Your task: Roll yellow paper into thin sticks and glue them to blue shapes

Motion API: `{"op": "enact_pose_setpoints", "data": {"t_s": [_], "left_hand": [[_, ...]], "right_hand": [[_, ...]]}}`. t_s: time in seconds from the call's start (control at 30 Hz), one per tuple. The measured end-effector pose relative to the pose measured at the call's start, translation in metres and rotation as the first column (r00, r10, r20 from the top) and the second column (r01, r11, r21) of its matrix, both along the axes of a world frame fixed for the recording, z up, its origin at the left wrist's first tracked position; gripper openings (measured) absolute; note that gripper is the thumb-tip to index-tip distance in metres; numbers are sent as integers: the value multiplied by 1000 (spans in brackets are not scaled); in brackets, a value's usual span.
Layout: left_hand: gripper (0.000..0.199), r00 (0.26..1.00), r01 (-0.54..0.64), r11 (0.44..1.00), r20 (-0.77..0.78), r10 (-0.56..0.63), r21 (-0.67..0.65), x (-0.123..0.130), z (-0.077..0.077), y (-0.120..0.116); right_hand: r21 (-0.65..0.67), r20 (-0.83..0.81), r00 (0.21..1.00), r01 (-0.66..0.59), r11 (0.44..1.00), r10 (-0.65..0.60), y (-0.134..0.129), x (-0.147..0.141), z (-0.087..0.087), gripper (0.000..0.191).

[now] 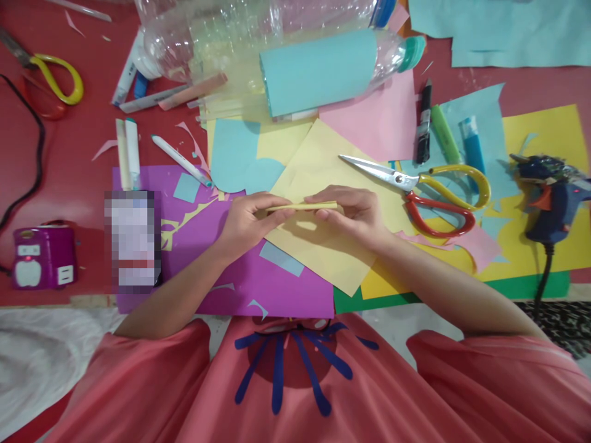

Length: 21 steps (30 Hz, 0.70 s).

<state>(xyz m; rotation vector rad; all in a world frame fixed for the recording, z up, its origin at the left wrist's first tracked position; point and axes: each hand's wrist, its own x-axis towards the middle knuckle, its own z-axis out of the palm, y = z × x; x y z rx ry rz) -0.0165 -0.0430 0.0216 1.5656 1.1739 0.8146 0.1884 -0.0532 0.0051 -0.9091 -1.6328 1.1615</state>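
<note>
So the bench (78,184) is bright red and pretty much buried in craft stuff. Both hands have a grip on a thin folded strip of pale yellow paper (302,207): the left hand (247,220) pinches one end between thumb and fingers, the right hand (357,212) pinches nearer the other end, whose tip pokes out. The strip is over a pale yellow sheet (346,271), which overlaps a purple sheet (305,298). Just beyond the right hand are scissors (398,179) with one yellow and one red handle, and well off to the right a dark blue glue gun (551,209) is on yellow paper (512,246). Up top, a bottle wrapped in light blue paper (323,71) lies on its side, green cap pointing right.
</note>
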Motion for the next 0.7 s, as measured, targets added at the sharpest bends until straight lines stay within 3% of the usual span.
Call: {"op": "enact_pose_setpoints", "data": {"t_s": [0.17,0.4,0.53,0.7], "left_hand": [[13,1000,13,1000,23,-13,13,0,-1,0],[19,999,-31,999,39,33,-44,-1,0,-2],[23,997,-23,991,69,32,-134,-1,0,-3],[26,992,2,985,121,19,-172,-2,-2,-4]], "right_hand": [[12,-9,1000,10,1000,-10,1,0,-1,14],[34,102,992,75,997,-78,1,-1,0,16],[67,157,980,109,992,-119,0,-3,0,14],[10,195,978,73,997,-73,-1,-4,3,19]]}}
